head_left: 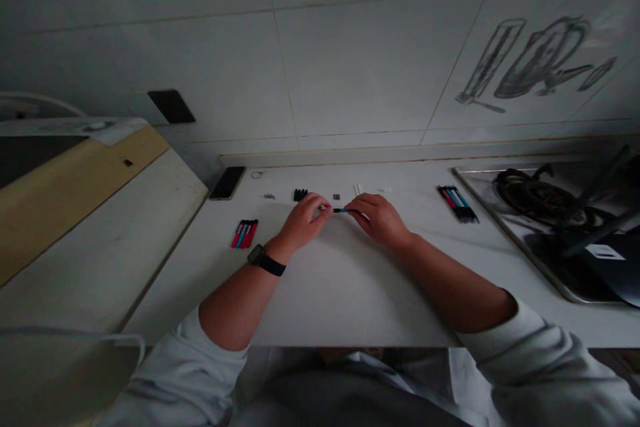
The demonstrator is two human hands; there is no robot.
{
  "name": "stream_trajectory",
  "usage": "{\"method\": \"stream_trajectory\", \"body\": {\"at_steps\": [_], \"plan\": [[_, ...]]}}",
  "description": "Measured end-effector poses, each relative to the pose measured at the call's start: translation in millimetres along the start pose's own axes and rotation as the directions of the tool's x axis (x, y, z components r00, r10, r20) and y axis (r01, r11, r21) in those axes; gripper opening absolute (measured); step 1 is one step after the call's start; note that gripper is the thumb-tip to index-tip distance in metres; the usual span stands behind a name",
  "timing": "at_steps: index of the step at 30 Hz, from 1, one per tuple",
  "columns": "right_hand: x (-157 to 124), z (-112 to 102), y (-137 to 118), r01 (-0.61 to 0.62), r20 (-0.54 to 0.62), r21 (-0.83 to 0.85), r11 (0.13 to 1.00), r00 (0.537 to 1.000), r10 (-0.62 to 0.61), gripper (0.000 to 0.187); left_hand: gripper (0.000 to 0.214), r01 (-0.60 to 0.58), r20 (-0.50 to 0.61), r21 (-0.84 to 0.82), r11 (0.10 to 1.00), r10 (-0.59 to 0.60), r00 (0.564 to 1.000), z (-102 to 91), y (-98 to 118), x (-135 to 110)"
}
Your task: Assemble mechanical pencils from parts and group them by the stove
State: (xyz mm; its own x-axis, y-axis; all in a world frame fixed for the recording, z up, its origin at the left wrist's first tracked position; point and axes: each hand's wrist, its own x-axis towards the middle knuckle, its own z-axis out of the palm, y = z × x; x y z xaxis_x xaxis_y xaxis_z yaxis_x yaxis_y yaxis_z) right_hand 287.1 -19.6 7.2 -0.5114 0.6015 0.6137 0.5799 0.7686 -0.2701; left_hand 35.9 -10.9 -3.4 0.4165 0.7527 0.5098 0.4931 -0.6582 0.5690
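Note:
Between my two hands, just above the white counter, is a slim pen (341,210) with black and blue parts, lying level. My left hand (306,218), with a black watch (267,260) on the wrist, pinches its left end. The fingers of my right hand (379,219) close on its right end. Close by lie black pen parts (300,195), a cluster of tiny dark pieces (336,197), thin white sticks (357,189) and small pale pieces (385,190). Further left are several short red and blue barrels (245,233) and small grey pieces (270,196).
Several long pens (457,204) in black, red and blue lie at right, beside a metal-rimmed stove (520,247). A phone (228,183) and a thin ring (257,175) rest at the back left. A large pale box-like unit (115,227) borders the counter's left side.

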Motion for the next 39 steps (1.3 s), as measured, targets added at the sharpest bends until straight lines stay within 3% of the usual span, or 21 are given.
{"method": "stream_trajectory", "body": {"at_steps": [3,7,10,12,15,19,22,24,27,31,33,36,39], "plan": [[-0.3,1.3,0.2,0.000,0.008,0.005,1.000,1.000,0.000,0.022,0.027,-0.011,0.051,0.025,1.000,0.010,0.999,0.5,-1.1,0.9],[0.0,1.6,0.6,-0.012,0.020,-0.010,1.000,1.000,0.012,0.022,0.005,-0.026,0.022,0.031,0.999,0.025,0.999,2.6,-2.5,-0.3],[0.6,1.1,0.8,-0.009,0.018,-0.009,1.000,1.000,0.010,0.022,0.016,-0.022,0.001,0.021,1.000,0.022,1.000,2.6,-2.4,-1.0],[0.6,1.1,1.0,-0.004,0.015,0.001,1.000,1.000,0.004,0.021,0.012,-0.013,0.030,0.028,1.000,0.012,0.999,2.1,-2.2,-0.5],[0.2,1.5,1.7,-0.004,0.020,0.006,1.000,1.000,0.004,0.021,0.026,-0.004,0.083,0.045,0.999,0.001,0.997,2.4,-2.0,1.0],[-0.6,2.0,3.1,0.000,0.023,0.010,1.000,1.000,0.000,0.021,0.005,-0.009,0.049,0.042,0.999,0.007,0.999,3.5,-1.1,0.7],[-1.1,2.6,3.6,0.002,0.023,0.011,1.000,1.000,-0.002,0.022,0.015,-0.009,0.025,0.039,0.999,0.008,1.000,3.3,-0.8,-0.2],[-1.4,3.4,3.5,0.002,0.026,0.007,1.000,1.000,-0.002,0.022,0.010,-0.004,0.052,0.043,0.999,0.002,0.999,3.3,-1.6,-0.1],[-1.9,4.6,3.5,0.005,0.036,0.004,1.000,0.999,-0.006,0.021,0.025,-0.010,0.101,0.049,0.999,0.005,0.995,4.3,-3.4,0.6],[-1.6,5.1,4.3,0.008,0.045,0.004,1.000,0.999,-0.008,0.021,0.004,-0.025,0.069,0.041,0.999,0.022,0.997,4.5,-3.3,-0.3],[-1.4,4.7,4.5,0.005,0.042,-0.003,1.000,0.999,-0.005,0.021,0.018,-0.015,0.044,0.044,0.999,0.013,0.999,3.6,-2.2,-1.2],[-1.4,4.0,4.3,0.010,0.037,-0.004,1.000,0.999,-0.010,0.022,0.011,-0.009,0.064,0.052,0.999,0.006,0.998,2.8,-1.8,-1.1],[-1.8,3.9,4.4,0.018,0.043,0.001,1.000,0.999,-0.018,0.021,0.022,-0.030,0.097,0.053,0.998,0.025,0.995,4.4,-4.2,0.0]]}}
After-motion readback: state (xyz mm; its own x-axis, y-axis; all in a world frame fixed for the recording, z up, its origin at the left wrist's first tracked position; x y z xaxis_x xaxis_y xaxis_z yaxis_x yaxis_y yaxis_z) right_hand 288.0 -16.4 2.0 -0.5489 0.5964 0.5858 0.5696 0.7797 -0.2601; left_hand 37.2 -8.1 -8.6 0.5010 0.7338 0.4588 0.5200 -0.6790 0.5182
